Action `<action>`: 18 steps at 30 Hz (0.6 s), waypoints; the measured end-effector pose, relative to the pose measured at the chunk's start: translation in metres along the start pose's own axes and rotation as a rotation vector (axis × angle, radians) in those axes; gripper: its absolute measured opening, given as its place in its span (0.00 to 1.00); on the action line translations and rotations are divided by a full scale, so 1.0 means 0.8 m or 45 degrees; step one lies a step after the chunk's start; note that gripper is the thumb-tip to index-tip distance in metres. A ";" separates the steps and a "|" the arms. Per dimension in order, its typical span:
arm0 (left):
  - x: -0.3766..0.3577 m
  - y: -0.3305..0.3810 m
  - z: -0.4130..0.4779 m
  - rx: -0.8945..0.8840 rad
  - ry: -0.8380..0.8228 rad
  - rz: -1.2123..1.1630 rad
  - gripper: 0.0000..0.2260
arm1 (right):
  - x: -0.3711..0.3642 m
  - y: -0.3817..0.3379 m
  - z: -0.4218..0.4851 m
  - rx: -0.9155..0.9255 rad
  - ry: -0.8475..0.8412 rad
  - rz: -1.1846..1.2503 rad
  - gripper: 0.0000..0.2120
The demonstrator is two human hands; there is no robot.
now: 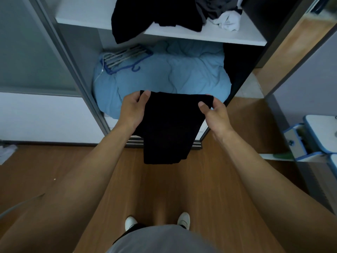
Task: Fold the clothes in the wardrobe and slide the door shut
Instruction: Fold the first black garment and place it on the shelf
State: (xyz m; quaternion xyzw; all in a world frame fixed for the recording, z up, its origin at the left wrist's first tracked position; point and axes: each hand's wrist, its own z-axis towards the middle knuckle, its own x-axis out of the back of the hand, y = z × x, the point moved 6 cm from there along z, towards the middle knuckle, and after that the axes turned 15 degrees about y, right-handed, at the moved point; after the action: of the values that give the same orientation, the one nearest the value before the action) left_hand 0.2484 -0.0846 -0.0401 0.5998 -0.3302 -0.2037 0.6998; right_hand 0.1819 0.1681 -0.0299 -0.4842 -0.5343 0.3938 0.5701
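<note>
Now a black garment (169, 125) is pinched at its top corners by left hand (132, 110) and right hand (216, 115); folding is underway, and another fold seems needed.

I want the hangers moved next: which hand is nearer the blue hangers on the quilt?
Left. The left hand pinches a corner of the black garment below the hangers; the right hand pinches the other corner, farther right.
</note>
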 end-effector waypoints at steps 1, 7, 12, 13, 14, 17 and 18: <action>0.002 0.005 0.001 -0.017 0.015 -0.001 0.22 | 0.000 -0.006 0.000 0.018 -0.012 0.039 0.11; 0.021 0.002 0.010 0.037 -0.107 -0.352 0.24 | -0.013 -0.035 -0.003 -0.023 -0.085 0.348 0.08; 0.001 -0.028 0.005 0.121 -0.424 -0.056 0.15 | -0.016 -0.045 -0.008 -0.136 -0.144 0.466 0.08; -0.007 -0.025 0.004 0.109 -0.423 -0.026 0.08 | -0.012 -0.047 -0.005 -0.139 -0.139 0.456 0.08; -0.016 -0.019 0.004 0.084 -0.416 -0.028 0.04 | -0.007 -0.049 0.000 -0.147 -0.133 0.452 0.08; -0.040 0.007 -0.004 0.054 -0.398 -0.165 0.07 | 0.024 -0.056 0.018 -0.065 -0.094 0.453 0.10; -0.047 0.017 -0.006 0.038 -0.393 -0.211 0.09 | 0.037 -0.054 0.022 -0.008 -0.053 0.417 0.13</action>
State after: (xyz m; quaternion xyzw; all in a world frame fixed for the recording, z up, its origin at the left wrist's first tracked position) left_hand 0.2245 -0.0529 -0.0354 0.5968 -0.3860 -0.3456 0.6127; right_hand 0.1647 0.1894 0.0181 -0.5584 -0.4611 0.4897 0.4856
